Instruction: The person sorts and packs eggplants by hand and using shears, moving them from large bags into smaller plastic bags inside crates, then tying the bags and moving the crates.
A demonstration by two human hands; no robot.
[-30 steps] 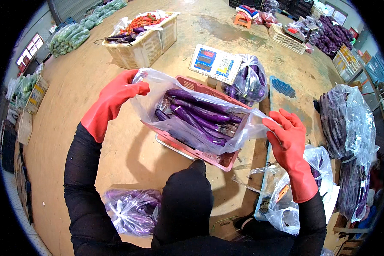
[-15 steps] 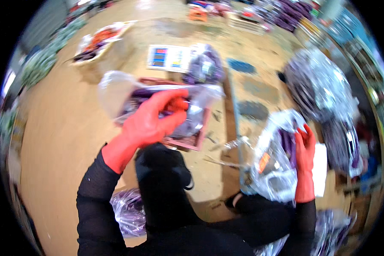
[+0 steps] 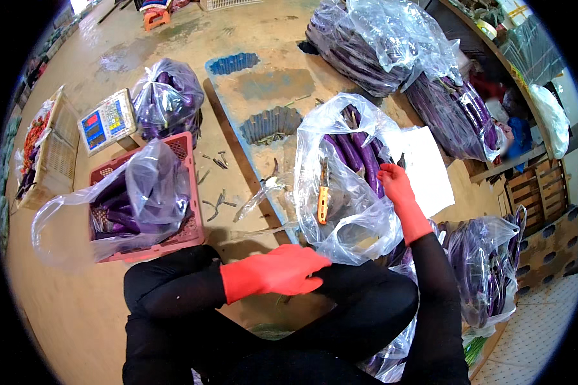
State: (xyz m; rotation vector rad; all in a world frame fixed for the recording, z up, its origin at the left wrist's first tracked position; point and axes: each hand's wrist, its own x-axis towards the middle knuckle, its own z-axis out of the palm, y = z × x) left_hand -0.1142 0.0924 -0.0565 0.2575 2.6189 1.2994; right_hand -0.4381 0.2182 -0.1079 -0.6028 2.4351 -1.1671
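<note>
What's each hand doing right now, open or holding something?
Left hand: loosely open, nothing visible in it.
Right hand: at the eggplants in the clear bag; grip cannot be told.

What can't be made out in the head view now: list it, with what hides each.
All in the head view:
- Right hand: whether it grips an eggplant; its fingers hide that.
- Left hand: palm, hidden by its back.
- Pink basket: how many eggplants it holds, under the clear bag's folds.
- Pale crate: upper part, cut off by the top edge.
</note>
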